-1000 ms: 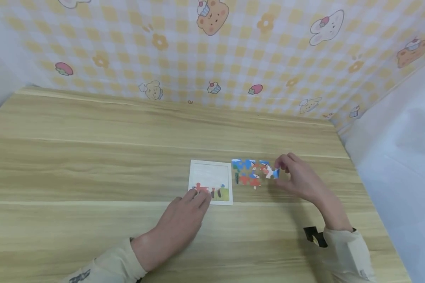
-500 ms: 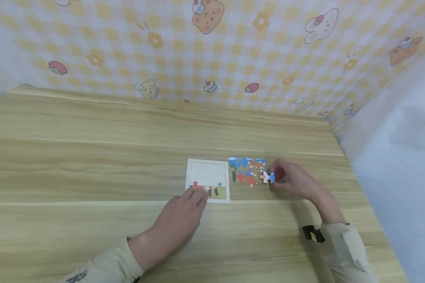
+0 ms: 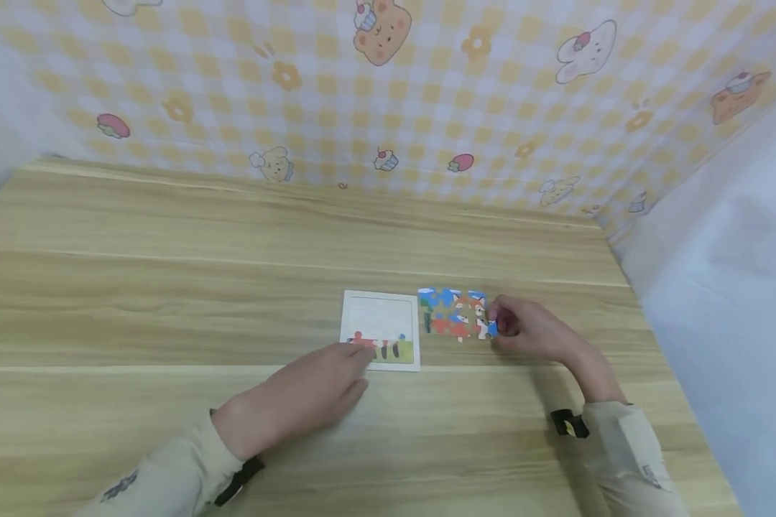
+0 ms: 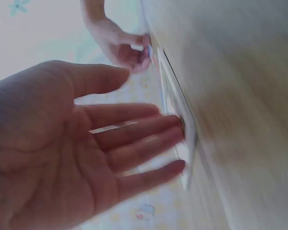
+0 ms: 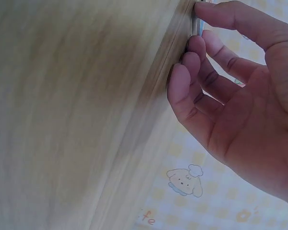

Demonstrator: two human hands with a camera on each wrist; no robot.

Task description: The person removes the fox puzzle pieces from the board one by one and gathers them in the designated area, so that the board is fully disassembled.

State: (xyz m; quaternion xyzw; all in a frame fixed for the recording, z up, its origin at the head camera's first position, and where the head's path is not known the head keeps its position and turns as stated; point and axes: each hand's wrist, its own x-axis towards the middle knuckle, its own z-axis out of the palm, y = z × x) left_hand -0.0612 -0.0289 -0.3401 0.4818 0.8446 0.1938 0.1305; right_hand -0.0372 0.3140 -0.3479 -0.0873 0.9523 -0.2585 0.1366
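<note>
A white square puzzle tray [image 3: 381, 316] lies on the wooden table, with a strip of joined picture pieces [image 3: 397, 351] along its near side. My left hand [image 3: 304, 391] reaches to the tray's near left part, fingertips on the strip; in the left wrist view its fingers are nearly straight, thumb apart. To the right of the tray, my right hand [image 3: 539, 332] pinches a blue and white jigsaw piece [image 3: 491, 329] between thumb and fingers, low at the tabletop. The right wrist view shows only the thin edge of this piece [image 5: 199, 25]. It sits against the fox-face pieces [image 3: 476, 300].
Several more jigsaw pieces [image 3: 441, 297], blue, green and orange, lie face up between the tray and my right hand. Behind the table [image 3: 168, 287] rises a yellow checked cloth [image 3: 336, 100] with cartoon prints. A white sheet [image 3: 718, 287] borders the right side.
My right hand has brought the pinched piece left and down, turning it against the fox-face pieces. My left hand has rolled, its thumb now showing lower, with its fingertips still at the tray.
</note>
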